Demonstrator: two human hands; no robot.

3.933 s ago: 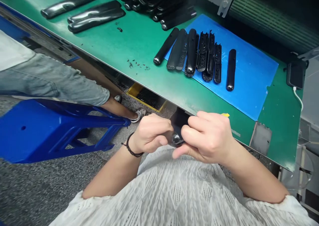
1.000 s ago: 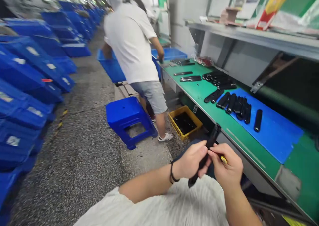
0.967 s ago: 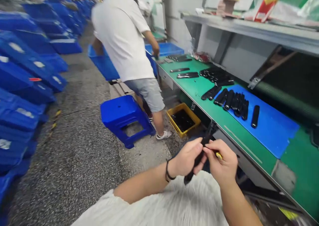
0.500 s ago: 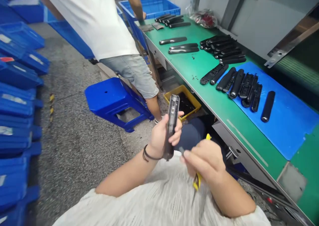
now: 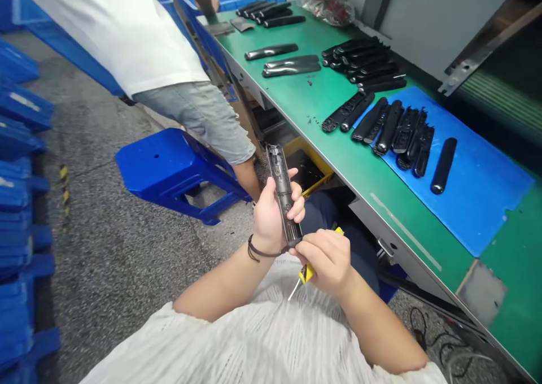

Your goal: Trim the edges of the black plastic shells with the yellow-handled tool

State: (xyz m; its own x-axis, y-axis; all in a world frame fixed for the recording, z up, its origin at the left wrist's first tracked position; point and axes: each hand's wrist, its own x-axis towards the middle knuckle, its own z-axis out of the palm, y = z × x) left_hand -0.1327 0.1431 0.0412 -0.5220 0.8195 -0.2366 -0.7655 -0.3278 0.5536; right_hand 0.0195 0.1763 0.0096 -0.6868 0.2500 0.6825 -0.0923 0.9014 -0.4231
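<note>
A long black plastic shell [image 5: 283, 189], its ribbed inside facing up, lies in my left hand [image 5: 271, 214], with the fingers wrapped round its sides. At the shell's lower end, the fingertips of my right hand [image 5: 325, 258] touch or nearly touch it. That hand is closed round a yellow-handled tool [image 5: 307, 272], whose thin metal tip points down and left. Whether a small part is pinched between the right fingertips is hidden. Several more black shells [image 5: 406, 130] lie in a row on the blue mat [image 5: 474, 203], to the right of my hands.
The green table [image 5: 292, 101] runs along the right, bearing a heap of black shells [image 5: 364, 59]. A yellow crate [image 5: 324, 175] is under its edge. A blue stool [image 5: 161, 158] stands left, beside a person in white [image 5: 127, 39]. Blue bins [image 5: 21, 220] line the far left.
My right hand has moved left, up to the lower end of the shell. The shell has tilted so more of its inside shows. The whole view has shifted a little.
</note>
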